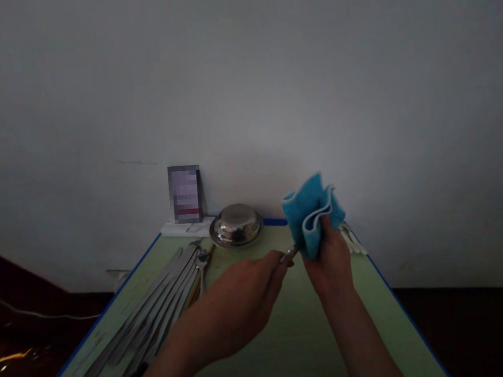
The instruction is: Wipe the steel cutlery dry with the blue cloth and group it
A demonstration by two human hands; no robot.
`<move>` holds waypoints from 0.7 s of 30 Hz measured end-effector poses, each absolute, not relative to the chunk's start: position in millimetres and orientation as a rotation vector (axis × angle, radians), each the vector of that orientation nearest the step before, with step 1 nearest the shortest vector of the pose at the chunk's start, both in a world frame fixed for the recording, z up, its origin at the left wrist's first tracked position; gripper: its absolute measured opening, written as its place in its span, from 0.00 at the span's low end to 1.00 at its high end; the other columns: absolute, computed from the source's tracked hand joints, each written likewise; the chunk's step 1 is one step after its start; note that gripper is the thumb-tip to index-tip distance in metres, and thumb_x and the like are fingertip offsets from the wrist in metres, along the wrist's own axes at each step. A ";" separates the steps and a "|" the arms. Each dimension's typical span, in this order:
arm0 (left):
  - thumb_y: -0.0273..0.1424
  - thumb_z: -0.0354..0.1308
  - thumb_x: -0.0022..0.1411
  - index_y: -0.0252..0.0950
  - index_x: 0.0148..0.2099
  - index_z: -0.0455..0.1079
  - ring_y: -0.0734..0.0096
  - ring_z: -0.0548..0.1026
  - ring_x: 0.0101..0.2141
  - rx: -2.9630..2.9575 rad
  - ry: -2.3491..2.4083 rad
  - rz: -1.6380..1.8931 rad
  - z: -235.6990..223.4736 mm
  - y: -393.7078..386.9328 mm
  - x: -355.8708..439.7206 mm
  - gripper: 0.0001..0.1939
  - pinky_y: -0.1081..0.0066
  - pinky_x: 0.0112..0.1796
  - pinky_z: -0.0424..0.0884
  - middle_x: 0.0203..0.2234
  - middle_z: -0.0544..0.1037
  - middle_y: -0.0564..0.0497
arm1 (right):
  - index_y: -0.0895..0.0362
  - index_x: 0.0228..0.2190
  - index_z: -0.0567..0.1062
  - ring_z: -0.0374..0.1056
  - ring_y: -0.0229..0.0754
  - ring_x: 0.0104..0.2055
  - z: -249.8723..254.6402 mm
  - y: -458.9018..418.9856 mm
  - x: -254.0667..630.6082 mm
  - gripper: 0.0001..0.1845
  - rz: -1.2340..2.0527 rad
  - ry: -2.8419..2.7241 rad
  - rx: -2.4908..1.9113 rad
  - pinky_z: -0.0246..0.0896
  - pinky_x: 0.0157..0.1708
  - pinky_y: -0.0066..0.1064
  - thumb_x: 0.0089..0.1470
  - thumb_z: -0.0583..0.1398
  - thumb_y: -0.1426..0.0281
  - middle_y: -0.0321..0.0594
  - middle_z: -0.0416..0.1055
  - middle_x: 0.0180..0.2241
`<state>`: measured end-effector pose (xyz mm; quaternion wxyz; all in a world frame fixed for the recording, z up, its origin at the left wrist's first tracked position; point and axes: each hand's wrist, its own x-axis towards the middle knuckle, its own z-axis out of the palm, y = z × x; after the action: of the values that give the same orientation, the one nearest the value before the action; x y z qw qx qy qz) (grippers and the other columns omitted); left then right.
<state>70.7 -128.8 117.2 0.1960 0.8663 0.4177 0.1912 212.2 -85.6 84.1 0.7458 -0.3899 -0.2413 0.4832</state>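
Note:
My left hand point(245, 289) is closed around a slim metal utensil point(288, 255), whose far end disappears into a folded blue cloth point(299, 219) with pale edging. Gripping that cloth from the right is my right hand point(334, 257), its fingers partly covered by the folds. The kind of utensil cannot be made out. Both hands are above the pale green table point(297, 346). To the left of my left forearm lie several long metal utensils point(156, 307), side by side. Among them a fork-like head point(202, 260) shows.
An upside-down shiny metal bowl point(237, 224) sits at the table's back edge. Left of it, a blurred-out screen device point(186, 194) stands upright against the wall on a white item point(183, 229). White fabric-like fingers point(355, 242) lie at the back right corner. A cable point(40, 315) runs at left.

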 end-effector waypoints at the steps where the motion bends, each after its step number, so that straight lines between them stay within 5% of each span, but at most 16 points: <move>1: 0.32 0.39 0.66 0.37 0.37 0.62 0.72 0.71 0.27 2.433 1.155 0.493 118.2 -129.2 68.8 0.12 0.73 0.28 0.63 0.26 0.73 0.53 | 0.56 0.33 0.71 0.64 0.32 0.26 82.6 -84.0 215.2 0.15 1.051 -0.504 -0.830 0.61 0.28 0.25 0.45 0.60 0.59 0.32 0.70 0.28; 10: 0.29 0.41 0.63 0.36 0.34 0.64 0.69 0.71 0.25 2.530 1.416 0.523 110.2 -119.9 79.9 0.10 0.71 0.26 0.61 0.25 0.74 0.50 | 0.57 0.30 0.72 0.67 0.37 0.27 79.6 -102.0 180.8 0.17 1.266 -0.551 -0.874 0.61 0.24 0.26 0.47 0.57 0.56 0.37 0.72 0.27; 15: 0.30 0.43 0.63 0.36 0.28 0.63 0.75 0.67 0.21 2.555 1.243 0.502 114.8 -127.6 80.0 0.13 0.73 0.24 0.57 0.19 0.70 0.54 | 0.55 0.32 0.72 0.67 0.34 0.31 78.6 -83.3 212.9 0.14 1.125 -0.484 -0.779 0.63 0.33 0.26 0.45 0.59 0.59 0.32 0.72 0.29; 21: 0.33 0.42 0.64 0.36 0.26 0.62 0.79 0.63 0.19 2.505 1.158 0.527 128.3 -132.1 64.4 0.15 0.75 0.23 0.54 0.16 0.64 0.58 | 0.56 0.30 0.72 0.66 0.32 0.26 85.8 -78.6 230.0 0.12 0.950 -0.544 -0.828 0.62 0.29 0.25 0.42 0.62 0.64 0.30 0.71 0.26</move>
<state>64.4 -132.1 128.3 0.1654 0.8793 0.4065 0.1850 230.0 -78.6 85.8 0.7735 -0.3823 -0.2512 0.4387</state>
